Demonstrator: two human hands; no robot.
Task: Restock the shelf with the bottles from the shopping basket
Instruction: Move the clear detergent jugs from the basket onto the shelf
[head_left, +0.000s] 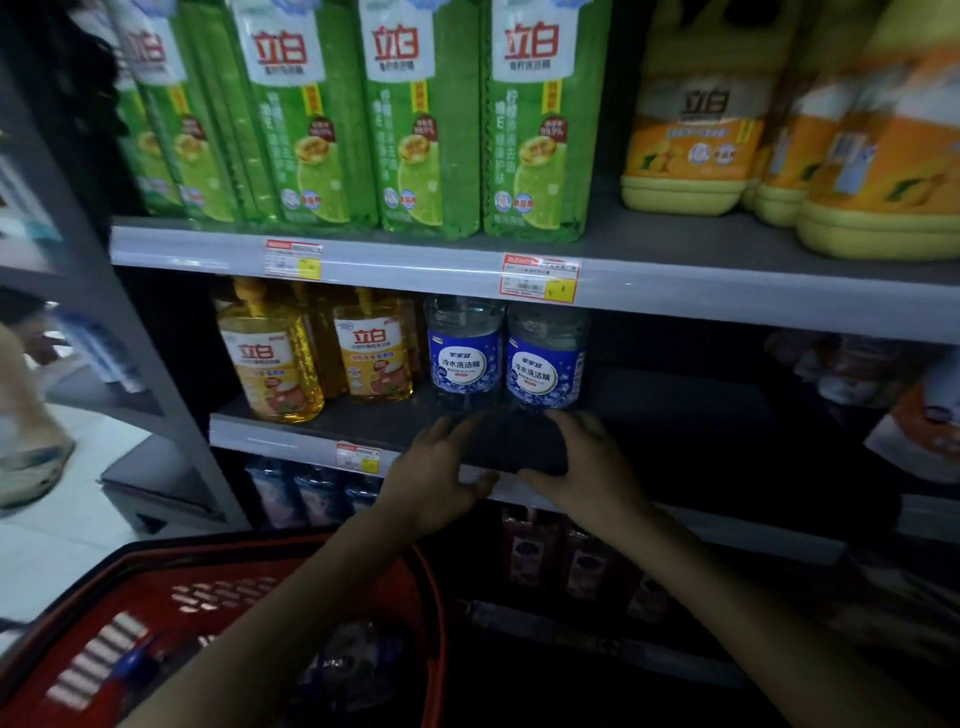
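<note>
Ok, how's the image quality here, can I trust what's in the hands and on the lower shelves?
Head view: top-shelf green bottles are well lit and legible. Head view: lower shelves are underexposed, so the dark object held between left hand and right hand can't be identified. Head view: orange jugs at right and the left edge are blurred; the wide angle bows the shelf edge.

Free room on the right
The grey middle shelf (675, 415) lies bare right of two clear blue-labelled bottles (545, 364); yellow detergent bottles (270, 358) crowd its left, and the grey upper shelf rail (675, 296) caps headroom.
</note>
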